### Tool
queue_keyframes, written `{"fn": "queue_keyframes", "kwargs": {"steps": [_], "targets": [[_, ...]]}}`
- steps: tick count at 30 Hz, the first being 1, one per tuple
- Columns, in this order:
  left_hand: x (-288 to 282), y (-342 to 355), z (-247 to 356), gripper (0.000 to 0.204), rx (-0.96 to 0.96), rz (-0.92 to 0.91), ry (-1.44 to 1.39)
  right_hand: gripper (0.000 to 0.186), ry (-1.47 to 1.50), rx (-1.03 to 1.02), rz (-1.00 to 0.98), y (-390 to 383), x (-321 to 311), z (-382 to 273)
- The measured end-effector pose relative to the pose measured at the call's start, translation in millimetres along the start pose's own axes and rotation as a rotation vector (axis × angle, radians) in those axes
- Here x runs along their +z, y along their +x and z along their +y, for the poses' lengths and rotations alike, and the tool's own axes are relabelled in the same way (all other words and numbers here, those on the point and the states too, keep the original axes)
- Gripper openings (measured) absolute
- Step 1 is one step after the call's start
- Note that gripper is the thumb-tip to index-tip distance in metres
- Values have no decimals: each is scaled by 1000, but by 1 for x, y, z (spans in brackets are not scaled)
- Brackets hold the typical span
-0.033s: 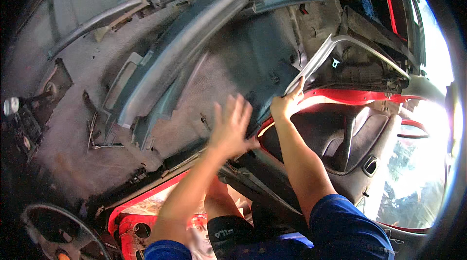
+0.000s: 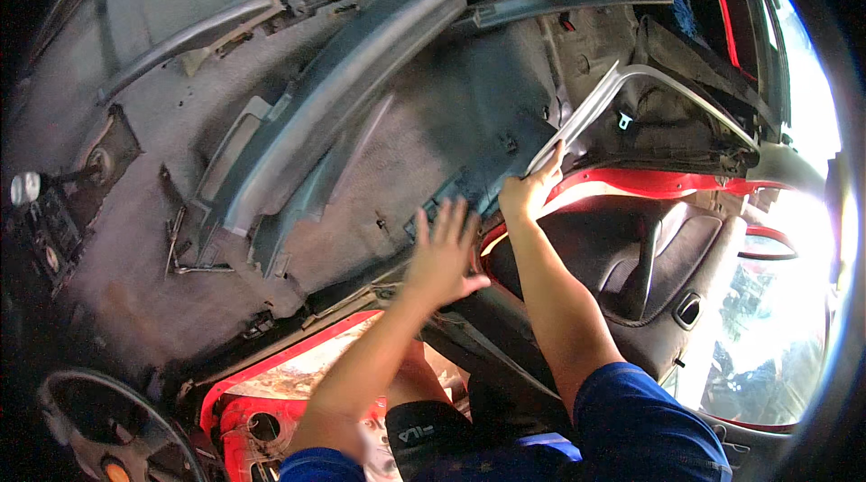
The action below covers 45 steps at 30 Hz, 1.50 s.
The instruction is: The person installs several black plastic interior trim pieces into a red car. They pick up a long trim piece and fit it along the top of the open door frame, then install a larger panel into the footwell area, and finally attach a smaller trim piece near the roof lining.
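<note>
My right hand grips the lower end of a bent silver trim strip, which angles up and then down to the right along the red-edged body opening. Left of it, my left hand is spread open, somewhat blurred, over the edge of the grey carpeted surface, near a dark edge piece; whether it touches either is unclear. A long dark grey plastic trim piece lies across the carpeted surface, up and left of my hands.
A steering wheel is at lower left, beside another red-edged opening. Metal tools lie left of the trim. A dark padded panel fills the right side, with bright glass beyond. Other trim pieces lie at the top.
My left hand has shifted down and to the right, fingers still spread. My right hand stays on the silver strip in much the same place.
</note>
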<state>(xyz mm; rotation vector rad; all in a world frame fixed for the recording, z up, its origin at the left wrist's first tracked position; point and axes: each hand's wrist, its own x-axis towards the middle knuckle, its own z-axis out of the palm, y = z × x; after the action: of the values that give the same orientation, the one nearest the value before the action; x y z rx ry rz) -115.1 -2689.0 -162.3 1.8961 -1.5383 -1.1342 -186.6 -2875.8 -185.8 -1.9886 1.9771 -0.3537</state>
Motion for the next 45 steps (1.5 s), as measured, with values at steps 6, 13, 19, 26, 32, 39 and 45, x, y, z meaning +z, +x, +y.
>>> {"fn": "queue_keyframes", "kwargs": {"steps": [6, 13, 19, 26, 32, 39, 45], "targets": [[43, -1, -15, 51, -172, 502, 113, 102, 203, -328, -7, -47, -2, -75], [-44, -30, -67, 43, -154, 822, 413, 106, 270, -478, 32, -83, 0, -158], [-128, -68, -122, 49, -184, 912, 421, 119, 422, -627, -157, -112, 21, -261], [-238, -91, -207, 35, -441, 526, 523, 89, 304, -663, -633, -95, 109, -266], [-294, -58, -217, 22, -541, 718, 650, 79, 41, -261, -929, -97, 189, -103], [-170, -113, -235, 39, -43, 887, 646, 81, 260, 338, -983, -108, 182, -107], [-88, -159, -277, 88, -717, 494, 458, 114, 267, 390, -1207, -135, 214, -83]]}}
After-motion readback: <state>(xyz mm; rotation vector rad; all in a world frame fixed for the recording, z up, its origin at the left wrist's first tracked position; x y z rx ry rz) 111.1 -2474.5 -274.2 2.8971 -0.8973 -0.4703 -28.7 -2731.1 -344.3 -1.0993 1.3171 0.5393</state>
